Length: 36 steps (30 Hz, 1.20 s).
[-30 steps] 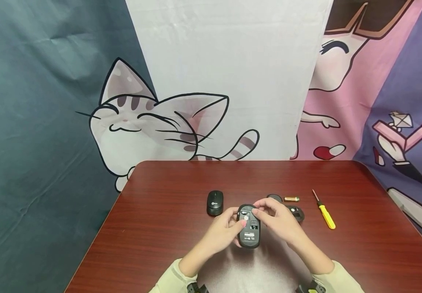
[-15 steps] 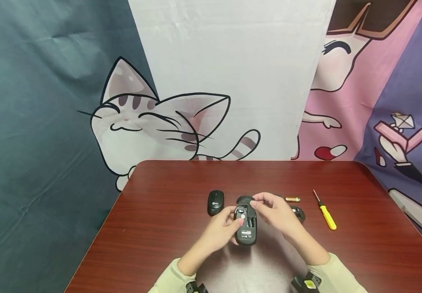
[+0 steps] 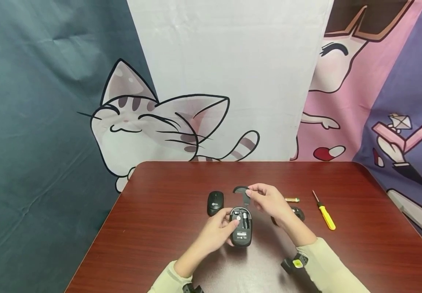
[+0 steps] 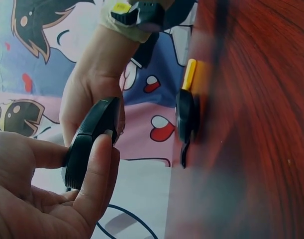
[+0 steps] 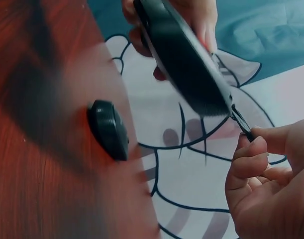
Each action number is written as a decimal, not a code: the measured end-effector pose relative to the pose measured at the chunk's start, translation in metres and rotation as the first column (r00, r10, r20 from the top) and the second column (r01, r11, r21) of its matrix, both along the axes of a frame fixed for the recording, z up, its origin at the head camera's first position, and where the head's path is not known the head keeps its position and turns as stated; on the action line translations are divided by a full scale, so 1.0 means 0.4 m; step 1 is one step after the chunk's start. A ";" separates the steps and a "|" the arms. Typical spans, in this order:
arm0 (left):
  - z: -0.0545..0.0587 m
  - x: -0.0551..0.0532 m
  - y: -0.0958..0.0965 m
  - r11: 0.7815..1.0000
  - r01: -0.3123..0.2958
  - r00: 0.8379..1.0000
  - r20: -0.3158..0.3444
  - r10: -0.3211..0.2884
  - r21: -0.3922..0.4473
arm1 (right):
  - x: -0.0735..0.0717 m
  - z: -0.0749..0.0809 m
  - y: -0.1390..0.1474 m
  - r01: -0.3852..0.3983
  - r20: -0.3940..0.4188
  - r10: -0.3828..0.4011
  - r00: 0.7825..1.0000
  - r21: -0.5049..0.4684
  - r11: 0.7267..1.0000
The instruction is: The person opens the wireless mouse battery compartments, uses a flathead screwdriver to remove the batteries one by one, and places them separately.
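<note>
My left hand [image 3: 212, 232] grips a black computer mouse [image 3: 241, 240] with its underside facing up, thumb on the base. Its battery slot [image 3: 245, 219] is uncovered, and a silvery strip shows inside; whether that is a battery I cannot tell. Between thumb and fingers my right hand [image 3: 271, 203] pinches the dark, arch-ended battery cover [image 3: 239, 189], just beyond the mouse's far end. In the right wrist view the cover's tip [image 5: 240, 120] lies close to the mouse [image 5: 184, 59]; contact is unclear. The left wrist view shows the left fingers around the mouse's sides [image 4: 82, 154].
A second black mouse [image 3: 215, 202] sits on the table [image 3: 152, 228], left of the held one. Behind the right hand are a partly hidden mouse [image 3: 298, 213] and a battery [image 3: 292, 200]. A yellow-handled screwdriver [image 3: 326, 217] lies at the right.
The right hand has drawn the battery cover away from the mouse's underside, up and beyond its far end, exposing the slot. The held mouse has shifted slightly left.
</note>
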<state>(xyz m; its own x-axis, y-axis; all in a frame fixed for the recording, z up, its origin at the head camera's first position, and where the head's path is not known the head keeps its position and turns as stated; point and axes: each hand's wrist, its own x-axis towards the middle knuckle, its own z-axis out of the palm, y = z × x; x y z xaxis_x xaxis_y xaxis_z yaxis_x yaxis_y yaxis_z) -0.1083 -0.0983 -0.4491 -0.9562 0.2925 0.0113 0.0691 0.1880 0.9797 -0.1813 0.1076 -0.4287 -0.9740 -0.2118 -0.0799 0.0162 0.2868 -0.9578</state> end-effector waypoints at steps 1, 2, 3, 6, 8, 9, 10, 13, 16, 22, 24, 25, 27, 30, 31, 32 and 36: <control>-0.001 0.001 -0.002 1.000 0.001 1.000 0.000 -0.001 -0.002 | -0.007 -0.004 -0.002 0.007 0.008 -0.007 1.000 0.002 1.000; -0.003 0.002 -0.004 1.000 0.002 1.000 0.001 -0.002 -0.004 | -0.013 -0.009 -0.005 0.012 0.013 -0.012 1.000 0.008 1.000; -0.004 0.003 -0.006 1.000 0.003 1.000 0.001 -0.003 -0.006 | -0.020 -0.014 -0.008 0.018 0.017 -0.019 1.000 0.012 1.000; -0.003 0.005 -0.013 1.000 0.001 1.000 -0.001 -0.001 -0.009 | -0.041 -0.031 -0.015 0.029 0.014 -0.029 0.999 0.028 0.999; -0.001 0.007 -0.017 1.000 -0.004 1.000 -0.003 0.004 -0.012 | -0.055 -0.043 -0.021 0.036 0.020 -0.036 0.999 0.030 0.999; 0.000 0.007 -0.018 1.000 -0.006 1.000 -0.004 0.006 -0.012 | -0.062 -0.050 -0.023 0.038 0.021 -0.039 0.999 0.030 0.999; 0.000 0.007 -0.020 1.000 -0.008 1.000 -0.004 0.008 -0.015 | -0.069 -0.056 -0.027 0.040 0.023 -0.041 0.999 0.036 0.999; 0.000 0.007 -0.024 1.000 -0.004 1.000 -0.004 0.004 -0.023 | -0.087 -0.075 -0.035 0.053 0.034 -0.055 0.998 0.047 0.997; -0.003 0.007 -0.028 0.999 0.005 1.000 -0.007 -0.005 -0.038 | -0.102 -0.094 -0.040 0.065 0.034 -0.068 0.997 0.083 0.994; -0.009 0.008 -0.036 0.998 0.011 1.000 -0.015 -0.012 -0.063 | -0.126 -0.129 -0.051 0.073 0.022 -0.078 0.997 0.158 0.985; -0.009 0.008 -0.038 0.998 0.010 1.000 -0.015 -0.011 -0.066 | -0.132 -0.139 -0.055 0.085 -0.002 -0.087 0.996 0.193 0.977; -0.009 0.008 -0.038 0.998 0.010 1.000 -0.016 -0.011 -0.068 | -0.135 -0.145 -0.058 0.092 -0.015 -0.091 0.996 0.213 0.973; -0.008 0.008 -0.039 0.997 0.008 1.000 -0.017 -0.009 -0.075 | -0.142 -0.153 -0.062 0.105 -0.043 -0.097 0.994 0.248 0.963; -0.007 0.008 -0.040 0.996 0.006 1.000 -0.020 -0.007 -0.085 | -0.151 -0.164 -0.064 0.111 -0.073 -0.093 0.993 0.307 0.945; -0.008 0.008 -0.040 0.996 0.006 1.000 -0.021 -0.008 -0.088 | -0.154 -0.168 -0.064 0.113 -0.086 -0.089 0.992 0.334 0.936; -0.008 0.008 -0.040 0.996 0.006 1.000 -0.021 -0.007 -0.090 | -0.155 -0.170 -0.063 0.114 -0.098 -0.085 0.992 0.357 0.927; -0.010 0.009 -0.043 0.996 0.001 1.000 -0.026 -0.004 -0.094 | -0.159 -0.181 -0.060 0.116 -0.141 -0.057 0.988 0.462 0.879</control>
